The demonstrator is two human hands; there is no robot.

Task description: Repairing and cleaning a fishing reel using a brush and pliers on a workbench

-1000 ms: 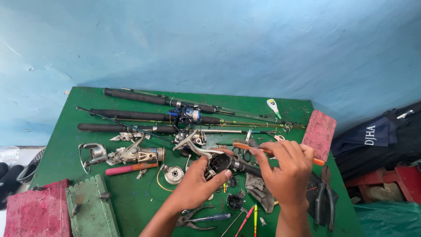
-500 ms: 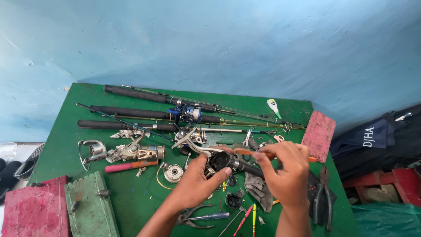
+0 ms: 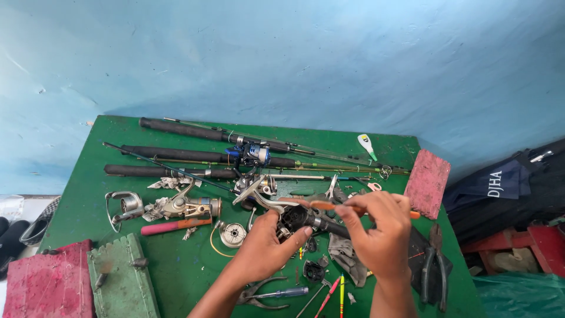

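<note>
My left hand point(image 3: 265, 250) grips a dark fishing reel body point(image 3: 294, 219) with a silver foot, held just above the green table point(image 3: 176, 271). An orange-handled screwdriver point(image 3: 329, 206) is pinched in my right hand point(image 3: 379, 232), its shaft pointing left into the top of the reel. Both hands meet over the table's middle front. Small reel parts point(image 3: 312, 270) lie below them.
Three fishing rods point(image 3: 176, 154) lie across the back, one carrying a blue reel point(image 3: 253, 154). Silver reels point(image 3: 182, 206), a spool point(image 3: 232, 234), a pink-handled tool point(image 3: 170, 225), pliers point(image 3: 432, 268), floats, a red block point(image 3: 426, 181) and worn boxes point(image 3: 120, 277) crowd the table. Dark bags point(image 3: 518, 188) sit right.
The hands and the reel have stayed in nearly the same place; the screwdriver has shifted slightly against the reel. The view has tipped a little.
</note>
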